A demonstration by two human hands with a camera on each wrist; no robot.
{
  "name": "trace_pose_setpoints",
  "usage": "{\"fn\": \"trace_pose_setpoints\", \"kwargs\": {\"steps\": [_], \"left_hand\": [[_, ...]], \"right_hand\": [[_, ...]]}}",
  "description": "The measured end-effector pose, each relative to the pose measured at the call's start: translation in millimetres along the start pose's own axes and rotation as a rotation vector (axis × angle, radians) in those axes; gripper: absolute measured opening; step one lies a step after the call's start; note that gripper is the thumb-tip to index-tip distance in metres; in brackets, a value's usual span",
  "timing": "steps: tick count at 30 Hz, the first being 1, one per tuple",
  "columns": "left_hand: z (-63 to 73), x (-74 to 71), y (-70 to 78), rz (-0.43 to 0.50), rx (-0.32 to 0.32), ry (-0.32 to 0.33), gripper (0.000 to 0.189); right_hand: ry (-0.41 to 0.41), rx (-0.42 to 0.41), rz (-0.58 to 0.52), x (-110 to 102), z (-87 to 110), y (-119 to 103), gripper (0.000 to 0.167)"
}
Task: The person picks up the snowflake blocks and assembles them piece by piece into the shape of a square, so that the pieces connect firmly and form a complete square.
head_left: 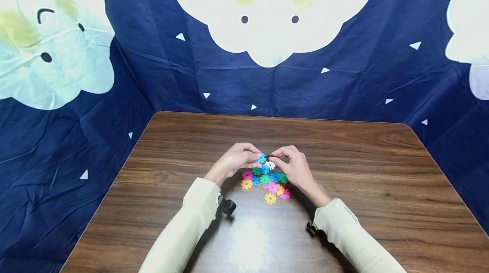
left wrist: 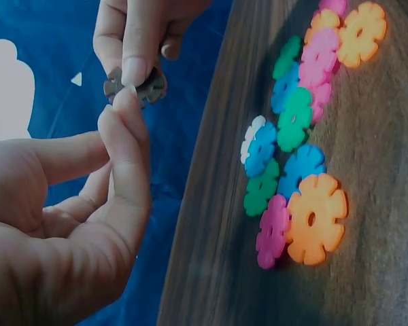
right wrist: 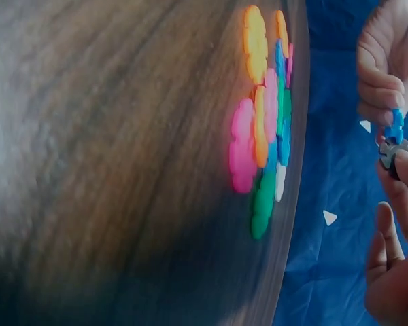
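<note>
Over a cluster of flower-shaped snap discs, both hands are raised with their fingertips nearly together. The left hand [head_left: 237,158] pinches a blue notched disc [head_left: 262,158] between thumb and fingers. A dark grey-brown notched disc [right wrist: 397,153] is pinched by the right hand [head_left: 296,169]. In the right wrist view the blue disc's lower edge meets the dark disc's rim, the two at an angle. Fingers hide much of both. Below, on the table, lie a white disc [head_left: 270,165], a green disc [head_left: 265,179] and an orange disc [left wrist: 317,219] among others.
The wooden table [head_left: 382,188] carries several more pink, yellow, blue and green discs, some overlapping, such as a yellow disc [head_left: 270,198] at the near side. A dark blue cloth [head_left: 298,90] with cloud shapes hangs behind the table's far edge.
</note>
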State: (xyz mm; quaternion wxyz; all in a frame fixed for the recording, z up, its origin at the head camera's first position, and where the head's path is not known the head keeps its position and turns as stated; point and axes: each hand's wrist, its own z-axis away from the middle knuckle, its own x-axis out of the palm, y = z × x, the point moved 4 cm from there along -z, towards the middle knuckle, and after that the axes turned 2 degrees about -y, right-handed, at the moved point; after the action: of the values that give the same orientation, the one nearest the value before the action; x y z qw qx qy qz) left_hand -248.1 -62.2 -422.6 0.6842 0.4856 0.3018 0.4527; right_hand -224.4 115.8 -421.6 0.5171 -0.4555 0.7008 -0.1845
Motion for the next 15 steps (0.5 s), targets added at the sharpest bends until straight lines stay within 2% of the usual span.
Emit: {"fn": "trace_pose_setpoints", "kwargs": {"steps": [8,15], "left_hand": [[1.1,2.1,-0.8,0.011,-0.035,0.042,0.016],[2.2,1.6,1.3,0.027,-0.029,0.04,0.017]], "right_hand": [[0.012,-0.014,-0.007,2.0,3.3,-1.9,0.006],[0.021,-0.066,-0.009,3.2,2.0,-7.5,0.006]]}}
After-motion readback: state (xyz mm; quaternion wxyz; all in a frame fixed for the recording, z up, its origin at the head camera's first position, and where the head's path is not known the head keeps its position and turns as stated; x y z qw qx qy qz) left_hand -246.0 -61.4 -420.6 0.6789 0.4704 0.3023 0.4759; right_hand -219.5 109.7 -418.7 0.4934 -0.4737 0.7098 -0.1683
